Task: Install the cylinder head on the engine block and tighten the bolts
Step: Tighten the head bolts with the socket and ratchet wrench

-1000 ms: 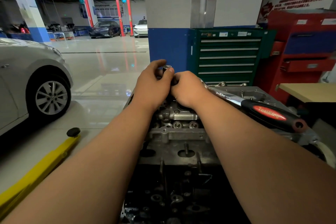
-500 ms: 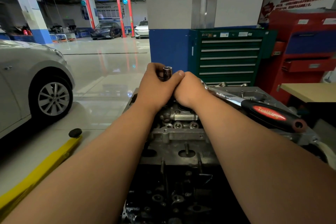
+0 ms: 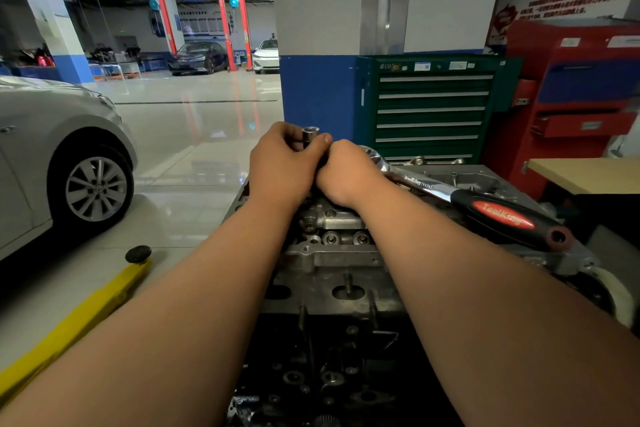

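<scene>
A grey metal cylinder head (image 3: 332, 256) lies on the dark engine block (image 3: 322, 374) below me. At its far end my left hand (image 3: 284, 166) grips an upright chrome socket (image 3: 309, 136), thumb across its side. My right hand (image 3: 349, 173) is curled right beside it, fingers hidden behind the left hand; what it holds cannot be seen. A chrome ratchet wrench (image 3: 426, 185) with a black and red handle (image 3: 505, 218) lies across the head to the right of my right wrist.
A green drawer cabinet (image 3: 433, 111) and a red tool cabinet (image 3: 581, 107) stand behind the engine. A wooden tabletop (image 3: 588, 173) is at right. A silver car (image 3: 62, 163) and a yellow lift arm (image 3: 79, 319) are at left.
My left hand has shifted on the socket, so more of its chrome top shows above the thumb. The wrench has not moved.
</scene>
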`<state>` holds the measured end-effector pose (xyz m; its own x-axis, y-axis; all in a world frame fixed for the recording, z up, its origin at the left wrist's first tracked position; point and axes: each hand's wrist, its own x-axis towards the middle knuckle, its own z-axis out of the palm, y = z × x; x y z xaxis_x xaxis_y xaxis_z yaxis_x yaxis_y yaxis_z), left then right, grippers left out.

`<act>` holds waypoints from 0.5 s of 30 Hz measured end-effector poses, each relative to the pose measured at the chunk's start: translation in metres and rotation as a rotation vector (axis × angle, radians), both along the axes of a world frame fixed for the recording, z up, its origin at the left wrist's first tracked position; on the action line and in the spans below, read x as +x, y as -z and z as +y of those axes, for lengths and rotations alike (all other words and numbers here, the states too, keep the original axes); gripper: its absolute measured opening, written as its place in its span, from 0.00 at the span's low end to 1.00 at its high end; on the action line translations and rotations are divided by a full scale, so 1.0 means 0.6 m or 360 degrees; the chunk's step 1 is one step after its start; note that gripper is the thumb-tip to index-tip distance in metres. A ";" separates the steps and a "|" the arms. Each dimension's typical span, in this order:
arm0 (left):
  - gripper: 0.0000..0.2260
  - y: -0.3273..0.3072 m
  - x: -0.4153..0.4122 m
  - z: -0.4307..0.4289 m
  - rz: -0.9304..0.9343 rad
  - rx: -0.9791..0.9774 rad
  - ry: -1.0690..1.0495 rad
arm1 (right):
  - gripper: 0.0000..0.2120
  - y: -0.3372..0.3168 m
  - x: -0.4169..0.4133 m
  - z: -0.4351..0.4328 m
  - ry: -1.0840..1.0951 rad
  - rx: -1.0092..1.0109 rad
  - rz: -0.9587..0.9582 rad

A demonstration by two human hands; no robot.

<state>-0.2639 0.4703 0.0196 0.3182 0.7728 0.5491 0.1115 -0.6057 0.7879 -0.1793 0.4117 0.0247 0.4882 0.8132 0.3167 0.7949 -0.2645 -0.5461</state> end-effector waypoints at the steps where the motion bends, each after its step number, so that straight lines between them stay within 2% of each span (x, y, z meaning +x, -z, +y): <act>1: 0.10 0.000 -0.001 0.001 -0.0004 0.0022 -0.0013 | 0.07 0.000 0.000 -0.002 -0.0034 -0.0001 0.0038; 4: 0.04 -0.003 -0.006 0.003 0.0009 0.0083 0.0063 | 0.08 -0.003 0.003 -0.010 -0.0154 -0.0020 0.0125; 8: 0.11 0.000 -0.008 0.002 0.0045 0.0021 0.0204 | 0.08 -0.002 0.004 -0.005 -0.0087 0.0045 0.0096; 11: 0.09 0.002 -0.002 0.001 0.0028 -0.0065 0.0199 | 0.08 0.000 0.001 -0.001 -0.0005 -0.0014 -0.0029; 15: 0.11 -0.001 -0.005 0.011 -0.0030 -0.0142 0.0175 | 0.06 0.001 -0.001 0.001 -0.0018 0.0055 0.0061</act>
<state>-0.2672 0.4767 0.0203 0.3938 0.7799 0.4865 0.0328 -0.5409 0.8405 -0.1796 0.4121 0.0243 0.4914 0.8076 0.3260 0.7759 -0.2359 -0.5851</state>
